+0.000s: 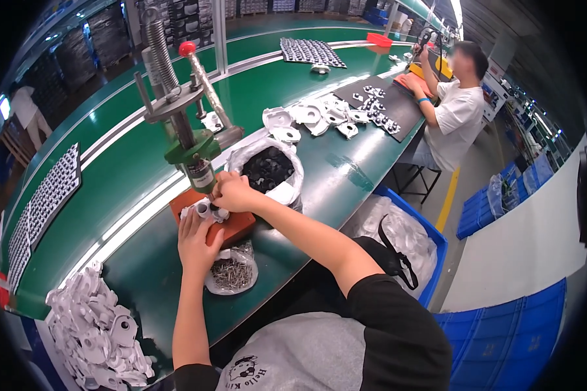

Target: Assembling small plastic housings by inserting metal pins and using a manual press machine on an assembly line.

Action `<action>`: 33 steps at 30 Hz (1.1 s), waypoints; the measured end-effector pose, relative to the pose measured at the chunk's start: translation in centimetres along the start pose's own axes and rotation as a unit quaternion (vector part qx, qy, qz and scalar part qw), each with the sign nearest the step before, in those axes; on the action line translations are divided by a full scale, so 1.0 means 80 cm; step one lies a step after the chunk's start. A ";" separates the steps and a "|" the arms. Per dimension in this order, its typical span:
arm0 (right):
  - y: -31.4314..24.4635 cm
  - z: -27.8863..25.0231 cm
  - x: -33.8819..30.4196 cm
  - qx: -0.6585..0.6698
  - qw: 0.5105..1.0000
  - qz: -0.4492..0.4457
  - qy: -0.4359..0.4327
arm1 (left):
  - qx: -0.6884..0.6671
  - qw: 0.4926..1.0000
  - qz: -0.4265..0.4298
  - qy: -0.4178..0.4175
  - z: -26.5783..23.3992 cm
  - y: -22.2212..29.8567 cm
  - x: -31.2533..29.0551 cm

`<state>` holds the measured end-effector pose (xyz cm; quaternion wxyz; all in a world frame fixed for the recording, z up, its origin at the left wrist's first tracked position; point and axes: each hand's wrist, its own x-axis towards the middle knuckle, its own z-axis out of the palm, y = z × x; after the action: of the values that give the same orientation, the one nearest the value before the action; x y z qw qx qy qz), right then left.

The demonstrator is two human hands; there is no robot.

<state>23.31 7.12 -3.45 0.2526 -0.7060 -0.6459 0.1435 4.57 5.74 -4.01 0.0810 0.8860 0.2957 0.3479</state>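
Note:
A white plastic part point(203, 209) with a round hollow boss sits on the orange base point(239, 228) of a hand press, straight below the green press head point(192, 156). My left hand point(197, 238) grips the part from its near left side, fingers on top and thumb toward the right. Over the part's far right side, my right hand point(233, 194) is closed, its fingertips bunched beside the press ram. Whatever those fingertips pinch is hidden. The press lever, tipped with a red knob point(187, 49), stands raised, and neither hand touches it.
Nearby are a bag of small metal pins point(233, 272) and a bag of black parts point(269, 169). White parts lie heaped point(94, 329) at left and loose point(313, 116) farther along. A conveyor point(120, 146) runs behind. A co-worker point(460, 107) sits at right; a blue crate point(437, 264) stands beside me.

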 end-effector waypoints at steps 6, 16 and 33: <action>0.003 -0.011 -0.005 -0.083 0.996 -0.013 0.002 | 0.019 1.000 -0.007 0.012 0.000 -0.004 0.000; 0.055 -0.038 -0.011 0.150 0.948 -0.064 0.275 | -0.014 1.000 -0.015 0.000 0.003 -0.008 -0.005; -0.064 0.002 -0.144 0.037 0.968 -0.220 -0.111 | -0.020 0.997 0.002 0.069 0.018 -0.023 -0.006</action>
<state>17.50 -3.97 -2.22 0.2301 -0.5162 -0.8038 0.1857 4.36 7.01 -5.97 0.0776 0.8586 0.2919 0.4142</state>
